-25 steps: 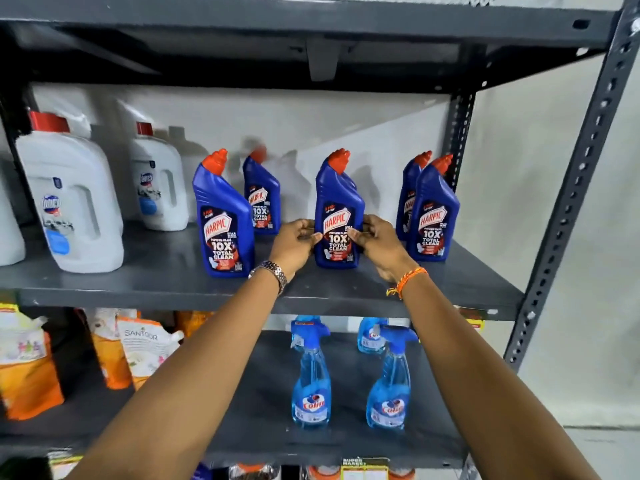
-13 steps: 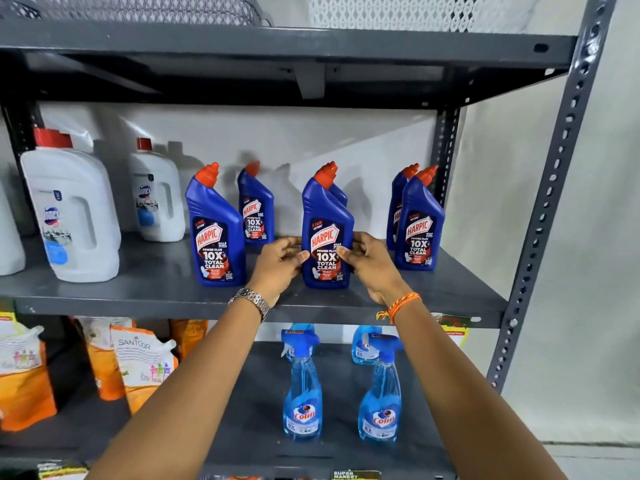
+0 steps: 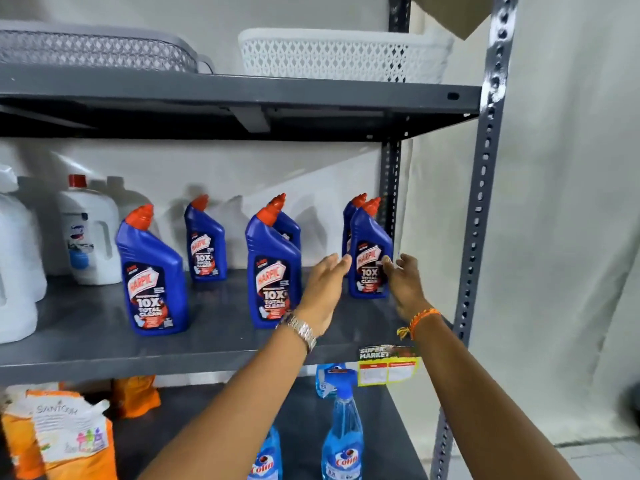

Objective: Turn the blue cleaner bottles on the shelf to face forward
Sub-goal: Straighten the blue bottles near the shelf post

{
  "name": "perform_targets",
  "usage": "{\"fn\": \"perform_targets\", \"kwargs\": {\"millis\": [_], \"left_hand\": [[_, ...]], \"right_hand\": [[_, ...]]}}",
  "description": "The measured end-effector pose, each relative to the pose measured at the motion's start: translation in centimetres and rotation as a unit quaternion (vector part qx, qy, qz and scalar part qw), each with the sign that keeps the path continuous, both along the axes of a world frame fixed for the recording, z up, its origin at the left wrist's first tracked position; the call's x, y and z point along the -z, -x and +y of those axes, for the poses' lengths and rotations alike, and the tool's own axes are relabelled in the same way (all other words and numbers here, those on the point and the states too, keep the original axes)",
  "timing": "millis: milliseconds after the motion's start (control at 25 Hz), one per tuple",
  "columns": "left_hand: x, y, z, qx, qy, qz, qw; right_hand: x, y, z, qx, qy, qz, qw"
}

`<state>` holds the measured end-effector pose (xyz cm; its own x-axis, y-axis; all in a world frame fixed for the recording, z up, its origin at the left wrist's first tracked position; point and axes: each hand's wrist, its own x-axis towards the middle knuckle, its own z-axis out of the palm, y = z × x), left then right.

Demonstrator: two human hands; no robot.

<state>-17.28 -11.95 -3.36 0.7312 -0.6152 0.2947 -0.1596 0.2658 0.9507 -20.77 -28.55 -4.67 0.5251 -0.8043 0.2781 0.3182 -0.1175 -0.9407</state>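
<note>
I see both hands reaching to the right end of the grey middle shelf (image 3: 104,351), one on each side of the front right bottle (image 3: 370,258). My left hand (image 3: 323,289) is spread, its fingertips at the bottle's left edge. My right hand (image 3: 403,282) is loosely curled at the bottle's right edge. Whether either hand is pressing on the bottle, I cannot tell; neither is closed around it.

This bottle stands upright with its label toward me, reading "HARPIC" and "10X TOTAL CLEAN". Directly behind it, nearly hidden, stands another blue bottle (image 3: 348,220) with a red cap. To the left of the front right bottle is the middle bottle (image 3: 273,275), label forward with the same words, and one more blue bottle (image 3: 289,225) sits right behind it. Further left stand a back bottle (image 3: 205,240) and, at the shelf's front, the left bottle (image 3: 152,271), both showing Harpic labels.

Left of those are white jugs (image 3: 91,233) with red caps; their label is too blurred to read.

Above the front right bottle, the top shelf carries a white lattice basket (image 3: 329,57) and a grey one (image 3: 93,50); their contents are hidden.

Below the front right bottle hangs a tag (image 3: 388,365) reading "SUPER MARKET". Under it stand spray bottles (image 3: 343,438) of blue liquid marked "Colin". Far to the lower left are orange pouches (image 3: 69,434) marked "SANTOOR".
</note>
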Motion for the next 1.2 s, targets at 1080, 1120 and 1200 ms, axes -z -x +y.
{"fn": "perform_targets", "kwargs": {"millis": [1080,1120,1200], "left_hand": [[3.5,1.4,-4.3,-0.175,-0.058,-0.036,0.982],[3.5,1.3,-4.4,-0.168,-0.050,-0.034,0.984],[3.3,1.8,-4.4,-0.166,-0.059,-0.048,0.983]], "right_hand": [[2.2,6.8,-0.9,-0.113,-0.014,0.073,0.991],[2.2,6.7,-1.1,-0.120,-0.016,0.069,0.990],[2.0,7.1,-0.9,-0.118,-0.007,0.071,0.990]]}}
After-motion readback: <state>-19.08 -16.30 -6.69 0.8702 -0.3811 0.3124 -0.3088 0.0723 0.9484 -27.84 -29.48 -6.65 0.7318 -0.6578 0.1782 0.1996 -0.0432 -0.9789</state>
